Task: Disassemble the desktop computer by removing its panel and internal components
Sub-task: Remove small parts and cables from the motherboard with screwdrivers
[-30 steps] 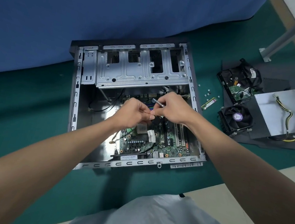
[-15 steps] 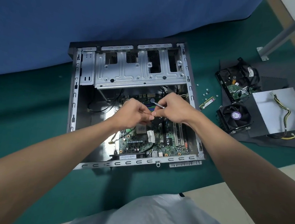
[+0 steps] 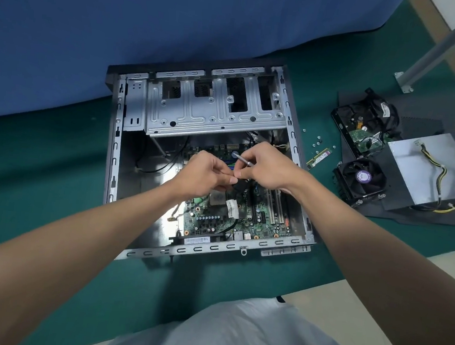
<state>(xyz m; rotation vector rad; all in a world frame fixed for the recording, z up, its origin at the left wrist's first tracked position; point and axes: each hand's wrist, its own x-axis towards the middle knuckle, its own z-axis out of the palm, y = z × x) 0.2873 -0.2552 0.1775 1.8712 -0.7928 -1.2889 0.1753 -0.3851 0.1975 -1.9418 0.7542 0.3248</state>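
both hands meet over the motherboard

nearest, a pale garment fills the lower edge; beyond it the open computer case lies flat on green cloth, its motherboard bare inside; above the board the left hand and right hand touch at the fingertips; the right grip is curled round a silver screwdriver; the left grip is curled narrow, fingertips pinched, though i cannot tell what it holds; past them sits the grey drive cage; right of the case lie a memory stick, loose screws, a cooler fan, a power supply and a hard drive.
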